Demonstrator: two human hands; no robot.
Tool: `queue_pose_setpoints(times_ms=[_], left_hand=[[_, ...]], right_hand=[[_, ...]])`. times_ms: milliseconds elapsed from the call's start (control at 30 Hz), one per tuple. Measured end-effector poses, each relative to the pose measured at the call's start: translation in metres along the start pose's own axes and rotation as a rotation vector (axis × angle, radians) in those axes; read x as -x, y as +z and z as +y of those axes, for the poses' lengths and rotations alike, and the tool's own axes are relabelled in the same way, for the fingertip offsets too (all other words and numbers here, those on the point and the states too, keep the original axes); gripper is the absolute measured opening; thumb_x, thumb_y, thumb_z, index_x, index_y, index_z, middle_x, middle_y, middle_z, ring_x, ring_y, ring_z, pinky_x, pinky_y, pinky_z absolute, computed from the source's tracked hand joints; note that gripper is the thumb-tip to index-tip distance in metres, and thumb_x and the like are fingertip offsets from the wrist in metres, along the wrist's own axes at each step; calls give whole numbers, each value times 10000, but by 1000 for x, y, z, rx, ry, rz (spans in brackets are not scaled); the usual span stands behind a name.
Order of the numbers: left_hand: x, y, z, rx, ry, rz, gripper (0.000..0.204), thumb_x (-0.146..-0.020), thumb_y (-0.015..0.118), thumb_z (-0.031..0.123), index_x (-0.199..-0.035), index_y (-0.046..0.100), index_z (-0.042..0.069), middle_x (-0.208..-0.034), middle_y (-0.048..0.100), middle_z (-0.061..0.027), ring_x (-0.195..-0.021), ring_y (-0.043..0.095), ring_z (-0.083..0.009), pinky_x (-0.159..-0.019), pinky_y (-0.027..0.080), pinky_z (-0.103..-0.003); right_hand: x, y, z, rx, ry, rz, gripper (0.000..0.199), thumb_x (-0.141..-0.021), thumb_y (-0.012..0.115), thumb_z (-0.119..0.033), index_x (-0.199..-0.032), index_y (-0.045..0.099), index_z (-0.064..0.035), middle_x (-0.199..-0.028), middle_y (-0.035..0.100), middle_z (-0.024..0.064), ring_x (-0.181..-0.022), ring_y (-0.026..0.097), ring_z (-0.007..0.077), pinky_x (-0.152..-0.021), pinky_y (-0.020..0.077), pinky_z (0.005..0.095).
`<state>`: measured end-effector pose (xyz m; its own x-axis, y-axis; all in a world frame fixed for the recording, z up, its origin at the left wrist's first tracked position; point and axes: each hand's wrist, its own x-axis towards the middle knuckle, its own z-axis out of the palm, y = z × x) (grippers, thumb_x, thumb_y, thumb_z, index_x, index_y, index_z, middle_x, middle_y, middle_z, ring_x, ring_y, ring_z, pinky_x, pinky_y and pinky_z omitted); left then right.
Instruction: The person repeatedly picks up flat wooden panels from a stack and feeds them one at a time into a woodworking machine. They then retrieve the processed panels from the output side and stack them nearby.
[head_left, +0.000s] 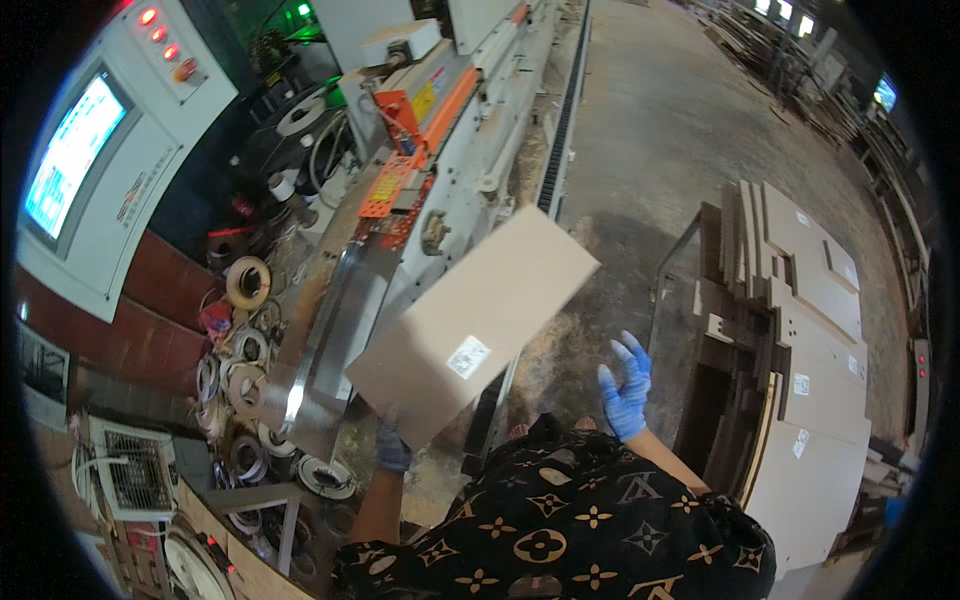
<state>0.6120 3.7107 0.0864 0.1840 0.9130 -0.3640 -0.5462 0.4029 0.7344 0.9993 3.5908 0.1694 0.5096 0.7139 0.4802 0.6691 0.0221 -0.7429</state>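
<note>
1. Holding the brown panel point(475, 322) by its lower corner, our left hand point(393, 450) keeps a closed grip; the panel hangs tilted above the edge-banding machine point(440, 150).
2. Our right hand point(627, 388) is open, empty, beside the stacked panels point(815, 330).

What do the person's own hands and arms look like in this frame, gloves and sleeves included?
Both hands wear blue gloves. The right hand shows its glove plainly, bright blue and reaching to the wrist. The left hand has the same kind of glove, darker in shadow and partly hidden. Both forearms are bare below the gloves. The short-sleeved top is black with a repeating tan pattern of flowers and symbols.
</note>
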Motion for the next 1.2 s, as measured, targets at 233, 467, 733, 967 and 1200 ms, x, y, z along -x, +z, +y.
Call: queue_pose_setpoints(times_ms=[233, 467, 733, 967, 1200], left_hand=[[4, -46, 41, 172, 163, 333, 471, -904, 560, 250, -1305, 437, 36, -1211, 527, -133, -1058, 541, -280, -888, 487, -412], [-48, -93, 68, -190, 458, 485, 617, -848, 628, 337, -1349, 411, 49, -1305, 479, -146, -1142, 493, -301, -947, 440, -415], [-16, 5, 67, -1986, 473, 961, 813, -653, 755, 481, -1338, 474, 143, -1492, 253, -112, -1350, 224, -403, -1096, 217, -525], [-37, 13, 80, -1967, 527, 730, 705, -645, 759, 481, -1252, 567, 178, -1458, 312, -128, -1317, 255, -441, -1085, 223, -544], [-72, 34, 69, -1936, 616, 810, 671, -638, 772, 443, -1234, 580, 201, -1402, 423, -159, -1279, 338, -468, -1049, 334, -499]], right_hand=[[-12, 67, -20, -157, -171, -221, 399, -793, 677, -167, -1177, 591, -98, -1293, 504, 160, -1146, 482, 344, -963, 379, 443], [-21, 75, -30, -120, -183, -290, 412, -760, 686, -187, -1157, 608, -107, -1280, 523, 163, -1136, 498, 360, -962, 387, 447], [-54, 64, -12, -131, -146, -335, 394, -774, 675, -181, -1153, 606, -98, -1274, 525, 174, -1145, 498, 361, -981, 385, 443], [-96, 64, 20, -170, -149, -317, 367, -793, 660, -147, -1144, 602, -62, -1267, 522, 187, -1159, 493, 350, -1004, 375, 421], [-147, 66, 41, -208, -172, -332, 339, -800, 657, -122, -1122, 603, -29, -1257, 530, 179, -1167, 493, 331, -1010, 370, 418]])
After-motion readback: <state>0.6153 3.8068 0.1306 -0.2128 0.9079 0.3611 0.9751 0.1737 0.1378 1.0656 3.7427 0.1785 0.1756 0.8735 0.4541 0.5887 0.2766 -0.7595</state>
